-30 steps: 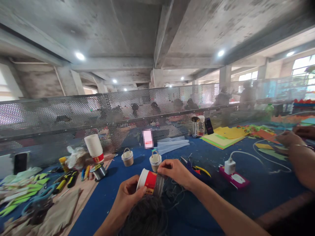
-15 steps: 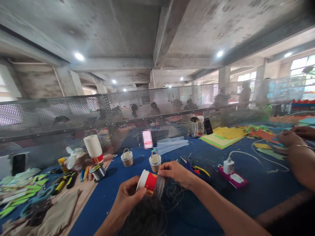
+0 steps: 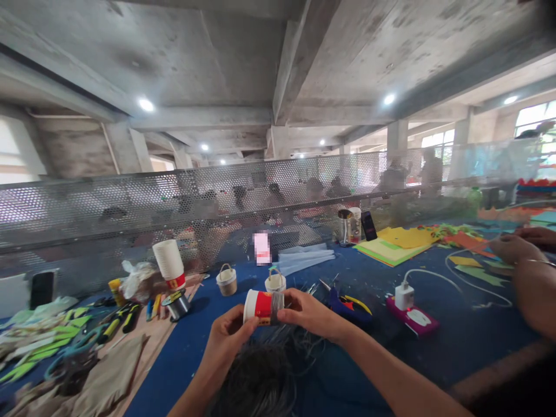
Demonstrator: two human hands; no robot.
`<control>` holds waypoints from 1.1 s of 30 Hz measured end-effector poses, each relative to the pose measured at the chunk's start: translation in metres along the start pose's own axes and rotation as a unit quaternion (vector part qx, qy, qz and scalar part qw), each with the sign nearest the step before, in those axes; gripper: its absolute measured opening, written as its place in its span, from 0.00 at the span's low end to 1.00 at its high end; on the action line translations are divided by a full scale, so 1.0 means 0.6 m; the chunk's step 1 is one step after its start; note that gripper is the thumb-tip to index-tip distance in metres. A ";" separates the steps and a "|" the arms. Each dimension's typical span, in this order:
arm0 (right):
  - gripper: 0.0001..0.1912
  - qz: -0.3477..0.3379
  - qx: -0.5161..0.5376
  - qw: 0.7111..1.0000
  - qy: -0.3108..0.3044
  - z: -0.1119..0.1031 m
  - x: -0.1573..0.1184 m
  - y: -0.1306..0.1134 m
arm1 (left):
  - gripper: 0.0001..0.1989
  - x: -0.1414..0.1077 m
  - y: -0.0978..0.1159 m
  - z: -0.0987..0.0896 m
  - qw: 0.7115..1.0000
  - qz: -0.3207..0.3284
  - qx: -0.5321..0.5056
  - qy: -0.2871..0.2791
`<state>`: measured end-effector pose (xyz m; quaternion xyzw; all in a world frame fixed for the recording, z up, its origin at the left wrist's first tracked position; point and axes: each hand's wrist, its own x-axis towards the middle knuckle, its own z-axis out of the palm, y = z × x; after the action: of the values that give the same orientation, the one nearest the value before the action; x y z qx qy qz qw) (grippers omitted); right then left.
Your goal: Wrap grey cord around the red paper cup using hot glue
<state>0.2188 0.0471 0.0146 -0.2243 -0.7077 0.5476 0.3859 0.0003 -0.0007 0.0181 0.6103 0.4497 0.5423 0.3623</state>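
A red and white paper cup (image 3: 263, 307) lies on its side in the air between my hands. My left hand (image 3: 230, 333) holds it by the white rim end, thumb in front. My right hand (image 3: 306, 313) pinches the other end, where grey thread or wire (image 3: 277, 307) wraps round the cup. Loose grey strands (image 3: 304, 344) lie beneath my right hand. Behind the cup stand two small white and tan baskets with handles, one on the left (image 3: 226, 281) and one (image 3: 275, 282) partly hidden by my right hand and the cup.
Blue-handled pliers (image 3: 347, 304) and a white charger on a magenta box (image 3: 419, 317) sit at right. A cup stack (image 3: 168, 263), a wire spool (image 3: 177, 305), cutters and scissors (image 3: 72, 353) are at left. Another person's hands (image 3: 515, 249) work at far right. Dark hair shows at the bottom.
The cup has turned nearer to level. My right hand has moved down and now grips the wrapped end, where the strands lie closer round the cup.
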 end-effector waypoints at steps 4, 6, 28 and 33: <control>0.31 -0.030 -0.060 0.997 0.042 0.004 0.001 0.009 | 0.19 -0.001 -0.003 0.002 0.997 -0.018 -0.077 -0.009; 0.33 -0.049 -0.096 0.992 0.059 0.007 -0.003 0.006 | 0.19 -0.001 -0.004 0.002 0.992 -0.032 -0.125 0.007; 0.09 -0.103 -0.196 0.953 0.208 -0.008 -0.002 -0.013 | 0.19 -0.005 -0.002 0.011 0.998 -0.064 -0.022 -0.004; 0.08 -0.123 -0.180 0.950 0.225 -0.007 -0.001 -0.011 | 0.18 -0.009 -0.008 0.015 0.999 -0.046 0.012 -0.024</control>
<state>0.2230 0.0471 0.0208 -0.3192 -0.7111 0.2947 0.5528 0.0086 -0.0035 0.0106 0.6061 0.4751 0.5052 0.3895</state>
